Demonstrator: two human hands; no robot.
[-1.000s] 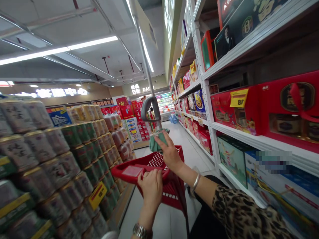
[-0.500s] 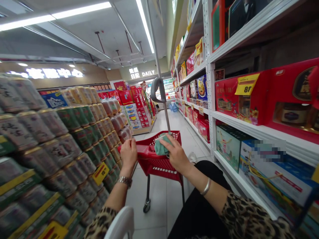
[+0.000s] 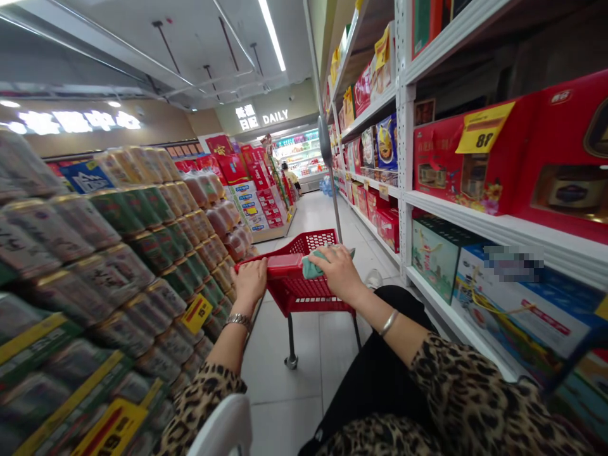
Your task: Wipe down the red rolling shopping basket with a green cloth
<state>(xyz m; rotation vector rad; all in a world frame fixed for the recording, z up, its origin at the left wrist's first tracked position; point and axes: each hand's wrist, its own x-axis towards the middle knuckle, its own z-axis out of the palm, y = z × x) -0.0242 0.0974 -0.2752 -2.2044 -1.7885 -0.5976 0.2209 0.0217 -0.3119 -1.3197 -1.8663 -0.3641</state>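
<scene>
- Green cloth [image 3: 315, 266] lies on the top edge of the red plastic shopping cart [image 3: 304, 297], right under the right hand [image 3: 340, 275]. The fingers hide much of it, so its shape is hard to see.
- Right hand is bent over the cloth and holds it down on the cart.
- Left hand [image 3: 249, 283] is curled around the cart's red handle [image 3: 280, 266], just beside the cloth.
- Silver watch [image 3: 238, 321] sits on the left wrist, and a silver bangle [image 3: 388, 323] sits on the right wrist.
- Leopard-print sleeves [image 3: 468, 386] are cut off by the picture's bottom edge.
- White curved thing [image 3: 224, 427] pokes up at the bottom edge. It is cut off, so I cannot tell what it is.
- Stacked cans [image 3: 85, 253] stand to the left, and white shelves [image 3: 406, 158] with red boxes [image 3: 475, 158] stand to the right.
- Blurred patch [image 3: 513, 263] on a box cannot be read.
</scene>
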